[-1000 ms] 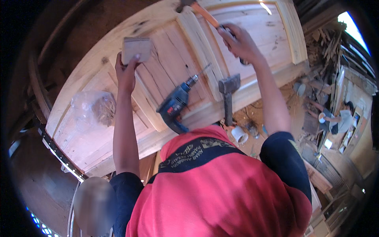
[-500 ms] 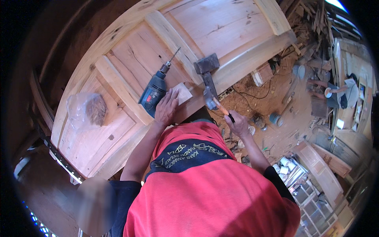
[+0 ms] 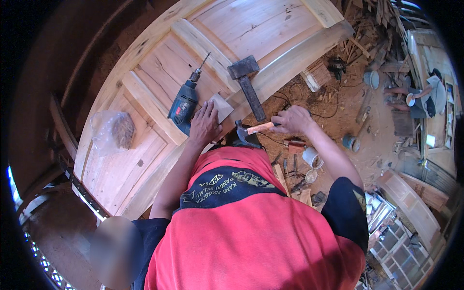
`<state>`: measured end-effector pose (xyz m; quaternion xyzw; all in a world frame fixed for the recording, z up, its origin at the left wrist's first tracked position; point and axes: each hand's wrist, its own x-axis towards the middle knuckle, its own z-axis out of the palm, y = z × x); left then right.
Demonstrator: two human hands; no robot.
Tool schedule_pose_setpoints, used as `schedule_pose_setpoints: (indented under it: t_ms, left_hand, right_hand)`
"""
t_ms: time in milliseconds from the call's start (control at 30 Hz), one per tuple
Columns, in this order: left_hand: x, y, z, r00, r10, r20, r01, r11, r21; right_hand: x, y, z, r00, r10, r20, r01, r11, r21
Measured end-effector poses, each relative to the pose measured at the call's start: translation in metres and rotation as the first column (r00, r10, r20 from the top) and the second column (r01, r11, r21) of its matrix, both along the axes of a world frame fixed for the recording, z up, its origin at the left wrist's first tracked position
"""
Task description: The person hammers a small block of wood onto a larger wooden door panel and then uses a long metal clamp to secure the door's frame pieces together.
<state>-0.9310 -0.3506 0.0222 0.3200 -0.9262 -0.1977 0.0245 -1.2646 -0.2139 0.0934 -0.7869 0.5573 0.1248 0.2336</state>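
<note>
My right hand (image 3: 293,120) is closed round the orange handle of a claw hammer (image 3: 260,128). The hammer's head is close to my body, by the near edge of a panelled wooden door (image 3: 166,181) lying flat. My left hand (image 3: 206,123) rests on that edge with fingers stretched out, beside a pale square piece (image 3: 223,107) that its fingertips touch. What is under the palm is hidden. A blue power drill (image 3: 183,104) with a long bit lies left of this hand. To the right, a heavy mallet (image 3: 243,67) lies with its handle toward me.
A clear plastic bag (image 3: 113,132) with brown contents lies on the door's left part. Tools, a white tub (image 3: 311,157) and a grey bucket (image 3: 351,142) stand on the dusty floor. At the far right another person (image 3: 419,101) works beside wooden panels. Scrap wood is piled behind.
My right hand has moved up and outward, and the hammer has swung from upright to nearly level, its head now lower and farther left. My left hand stays on the door's edge.
</note>
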Motion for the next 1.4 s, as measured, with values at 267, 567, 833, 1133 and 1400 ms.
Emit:
schedule_pose_setpoints:
  t_ms: [267, 567, 833, 1133, 1400]
  left_hand:
    - [0.004, -0.002, -0.001, 0.999, 0.028, -0.029, -0.026, 0.999, 0.044]
    - [0.007, -0.002, -0.001, 0.999, 0.031, -0.023, -0.028, 0.995, 0.1]
    - [0.005, -0.002, 0.002, 0.998, 0.044, -0.039, -0.04, 0.995, 0.094]
    - [0.003, -0.004, 0.002, 0.998, 0.024, -0.05, -0.02, 0.996, 0.084]
    - [-0.006, -0.001, 0.007, 0.978, 0.199, -0.062, -0.189, 0.972, 0.137]
  right_hand:
    - [0.003, -0.055, 0.014, 0.991, 0.132, -0.021, -0.133, 0.991, -0.032]
    - [0.008, -0.064, 0.018, 0.986, 0.161, -0.029, -0.161, 0.987, 0.009]
    - [0.012, -0.067, 0.024, 0.987, 0.159, -0.004, -0.159, 0.987, -0.021]
    - [0.014, -0.046, 0.022, 0.994, 0.112, -0.008, -0.112, 0.988, -0.108]
    - [0.041, 0.051, -0.012, 0.796, -0.569, 0.209, 0.578, 0.816, 0.02]
